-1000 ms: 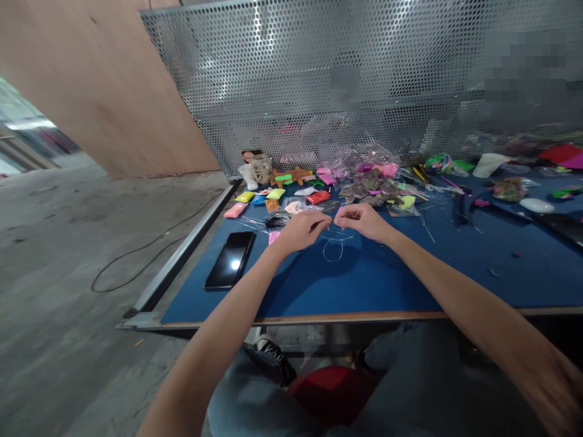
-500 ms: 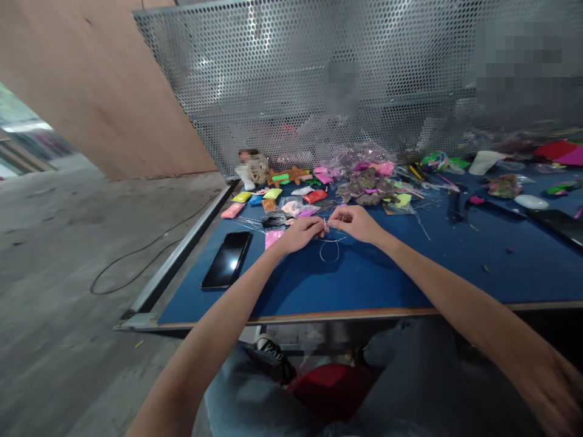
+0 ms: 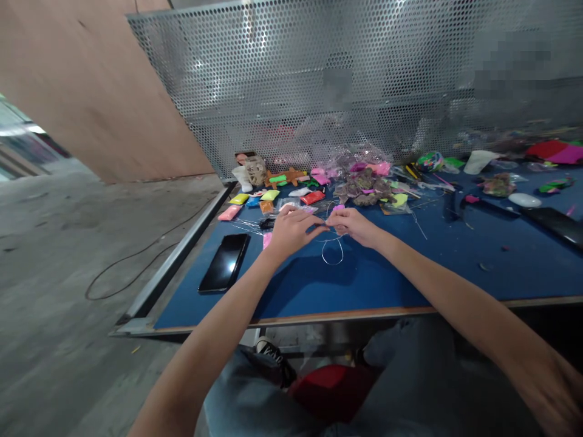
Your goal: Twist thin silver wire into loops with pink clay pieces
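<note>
My left hand (image 3: 293, 232) and my right hand (image 3: 354, 226) meet above the blue table, thumbs and fingertips pinched close together. Between them runs a thin silvery wire (image 3: 333, 263), bent into a loop that shows just below the fingers. The short stretch at the fingertips is too fine to make out clearly. A pink packet (image 3: 266, 241) is partly covered by my left hand. Behind the hands lie clear plastic bags and a small bright pink piece (image 3: 338, 207).
A black phone (image 3: 224, 263) lies left on the blue table (image 3: 387, 279). Behind are colored clay packets (image 3: 313, 198), a grey-brown lumpy mass (image 3: 365, 188) and a perforated metal screen (image 3: 282, 79). At right are a white oval object (image 3: 525, 200) and another dark device (image 3: 553, 226).
The fingers have shifted on the wire; my left hand has turned more palm-down, its fingers reaching forward over the bags. My right fingertips have closed in further. The view has drifted slightly.
</note>
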`<state>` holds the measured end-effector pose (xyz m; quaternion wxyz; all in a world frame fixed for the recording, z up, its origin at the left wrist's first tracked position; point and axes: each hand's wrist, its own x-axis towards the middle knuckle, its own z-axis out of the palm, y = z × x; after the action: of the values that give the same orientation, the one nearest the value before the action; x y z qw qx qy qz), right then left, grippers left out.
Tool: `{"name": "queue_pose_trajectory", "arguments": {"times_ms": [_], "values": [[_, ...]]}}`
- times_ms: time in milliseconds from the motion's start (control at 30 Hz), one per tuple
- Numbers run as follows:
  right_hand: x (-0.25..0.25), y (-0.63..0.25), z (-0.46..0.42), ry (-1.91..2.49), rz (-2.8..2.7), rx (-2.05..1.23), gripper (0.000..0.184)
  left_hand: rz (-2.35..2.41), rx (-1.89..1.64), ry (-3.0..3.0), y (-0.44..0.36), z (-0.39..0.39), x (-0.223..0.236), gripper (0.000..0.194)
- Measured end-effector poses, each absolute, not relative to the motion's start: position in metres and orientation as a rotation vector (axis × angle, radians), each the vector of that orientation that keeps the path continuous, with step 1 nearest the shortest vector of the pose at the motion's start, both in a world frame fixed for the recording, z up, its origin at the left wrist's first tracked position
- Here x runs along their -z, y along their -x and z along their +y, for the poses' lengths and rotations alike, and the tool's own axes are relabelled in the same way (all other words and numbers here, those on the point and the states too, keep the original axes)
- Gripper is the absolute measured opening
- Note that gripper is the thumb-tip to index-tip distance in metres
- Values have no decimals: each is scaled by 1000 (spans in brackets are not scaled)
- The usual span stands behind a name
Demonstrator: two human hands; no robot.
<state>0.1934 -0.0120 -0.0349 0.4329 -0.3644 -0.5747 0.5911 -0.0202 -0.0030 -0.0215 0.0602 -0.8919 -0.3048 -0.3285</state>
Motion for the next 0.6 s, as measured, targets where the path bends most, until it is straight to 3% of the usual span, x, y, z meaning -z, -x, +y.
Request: {"name": "queue_pose_trajectory", "arguments": {"times_ms": [167,367,600], "values": [[35,-193,-15,837,-1645,-1138,20,-1127,1255,2771,16,-8,17,34],[25,-196,-27,857,-1908,-675,19,-1418,1658,3259,15,-4,13,45],[16,-198,-38,759,-2093,-367,13,-1797,1715,3464,14,-5,13,47]]}}
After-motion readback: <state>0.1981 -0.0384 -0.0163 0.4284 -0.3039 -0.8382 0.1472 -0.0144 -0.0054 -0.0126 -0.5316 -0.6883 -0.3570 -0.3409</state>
